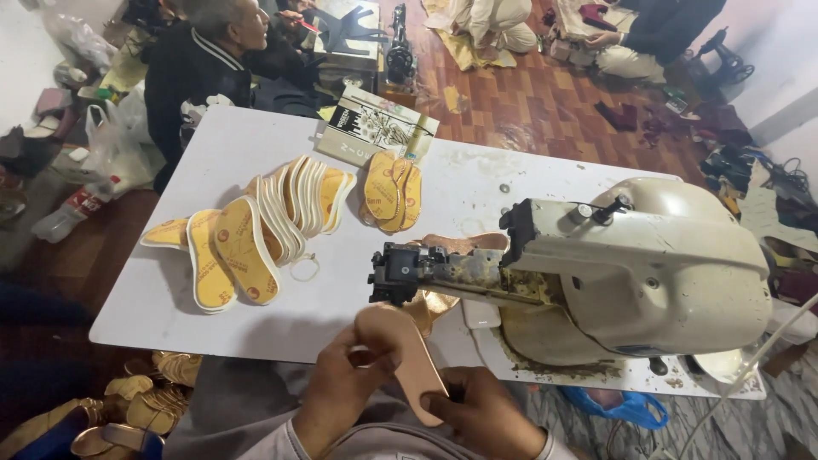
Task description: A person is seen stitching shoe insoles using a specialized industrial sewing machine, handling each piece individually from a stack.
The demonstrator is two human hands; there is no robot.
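1. We see a pink shoe sole [407, 353] held just below the sewing machine [630, 273], near its dark head.
2. Our left hand [341, 392] is closed around the sole's upper end.
3. Our right hand [481, 413] pinches the lower end from beneath.
4. Left of the machine, yellow insoles [256, 234] fan across the white table [213, 153].

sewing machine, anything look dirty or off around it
Yes: the sewing machine has brownish grime caked along its arm, and a similar dark residue rings its base on the white table.
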